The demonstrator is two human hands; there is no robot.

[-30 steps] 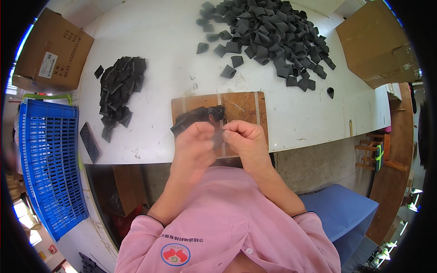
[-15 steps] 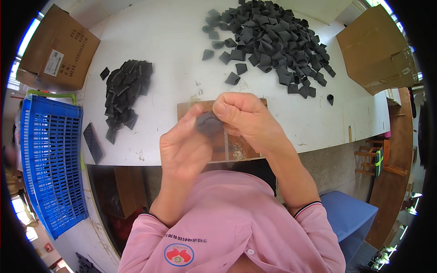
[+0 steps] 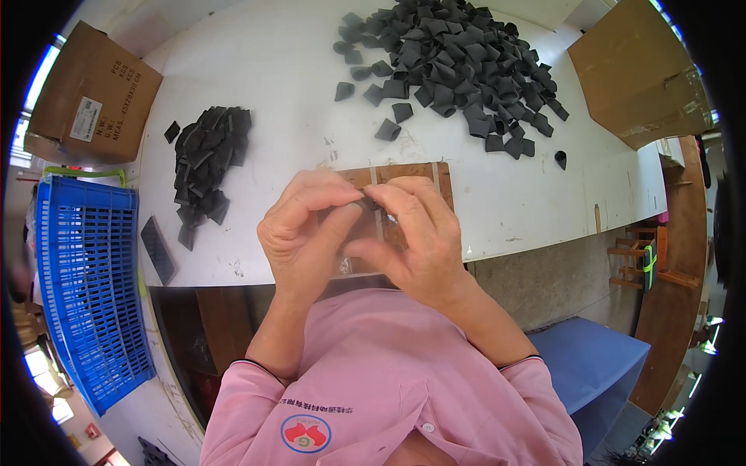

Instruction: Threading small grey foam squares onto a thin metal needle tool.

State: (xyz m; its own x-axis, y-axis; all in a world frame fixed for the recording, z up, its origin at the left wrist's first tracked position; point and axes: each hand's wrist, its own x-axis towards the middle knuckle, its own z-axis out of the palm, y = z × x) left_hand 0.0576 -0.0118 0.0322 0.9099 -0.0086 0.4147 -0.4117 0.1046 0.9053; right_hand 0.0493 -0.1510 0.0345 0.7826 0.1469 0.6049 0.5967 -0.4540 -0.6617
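Small dark-grey piece [image 3: 370, 203], mostly hidden, pinched in the left hand [image 3: 301, 229]; right hand [image 3: 426, 237] alongside, thumb apart from fingers. Both above rectangular brown wooden board [image 3: 404, 169], near the front edge of white tabletop [image 3: 528, 202], which extends rightward.

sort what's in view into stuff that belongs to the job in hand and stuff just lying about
Likely in the job:
held dark piece
wooden board
flat black pieces
curled grey pieces

Probably just lying about:
blue crate
left cardboard box
right cardboard box
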